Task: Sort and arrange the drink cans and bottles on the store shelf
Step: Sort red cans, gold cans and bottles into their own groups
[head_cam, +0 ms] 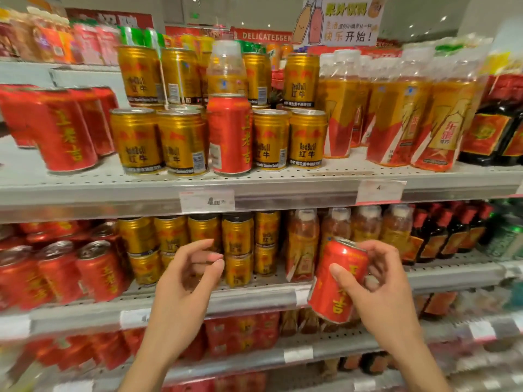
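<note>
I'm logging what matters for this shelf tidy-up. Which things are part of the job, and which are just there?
Job:
- red can in right hand
- empty left hand
- misplaced red can among gold cans
- bottle on top

Just there:
- price tag
- hanging sign

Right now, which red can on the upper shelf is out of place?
The red can standing upright among the gold cans, with a clear bottle on top; the other red cans group at left.
</note>
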